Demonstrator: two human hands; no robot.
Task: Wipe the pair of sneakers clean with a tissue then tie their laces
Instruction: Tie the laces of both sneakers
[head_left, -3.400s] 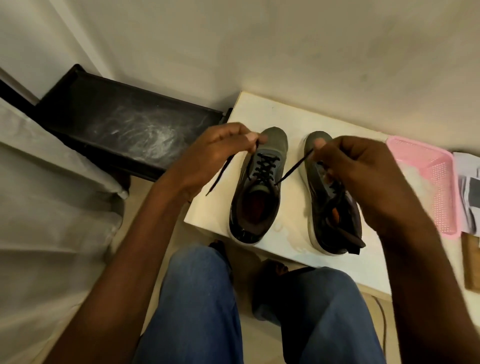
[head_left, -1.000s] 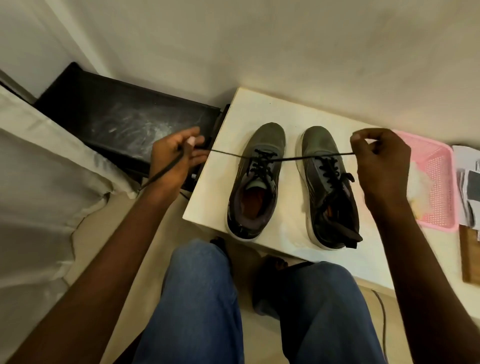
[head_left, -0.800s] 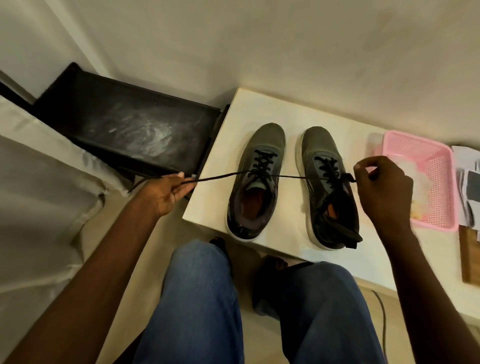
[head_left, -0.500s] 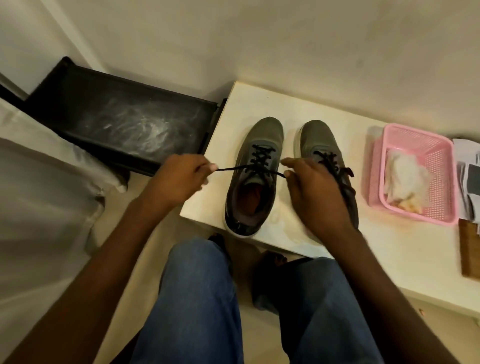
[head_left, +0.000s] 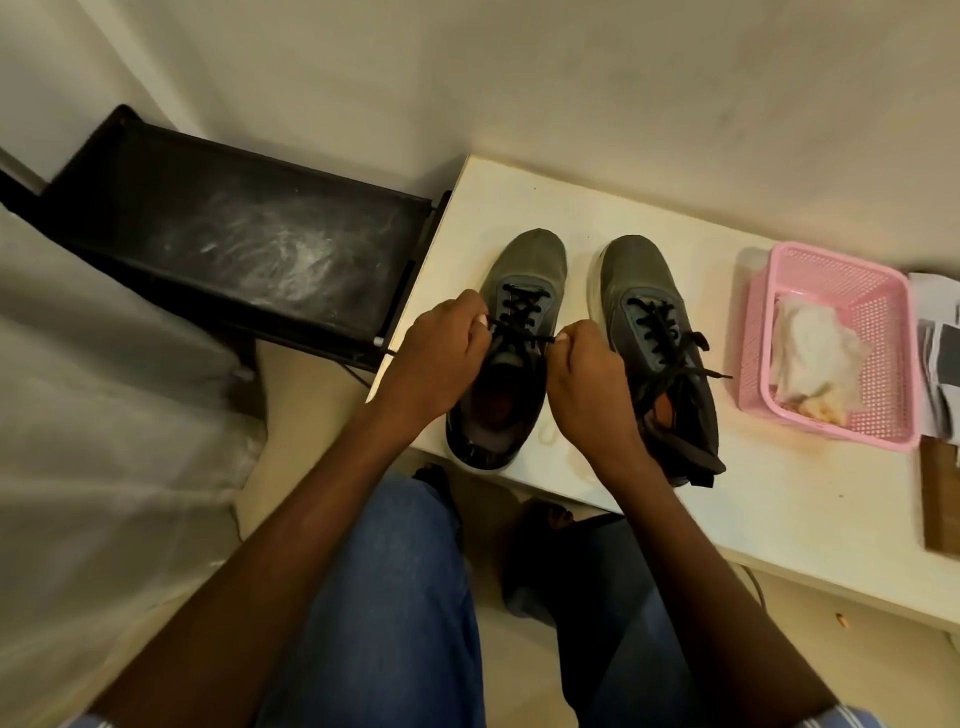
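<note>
On the white table (head_left: 613, 208) the two sneakers (head_left: 511, 343) point away from us, and our left hand (head_left: 441, 358) and right hand (head_left: 587, 374) each pinch what seems one lace (head_left: 524, 336) end, stretched crosswise between them over the left shoe's tongue.

Your left hand (head_left: 441, 358) and right hand (head_left: 587, 369) are closed into loose fists, knuckles up, close together, fingertips pinched, both forearms reaching forward from your lap.
</note>
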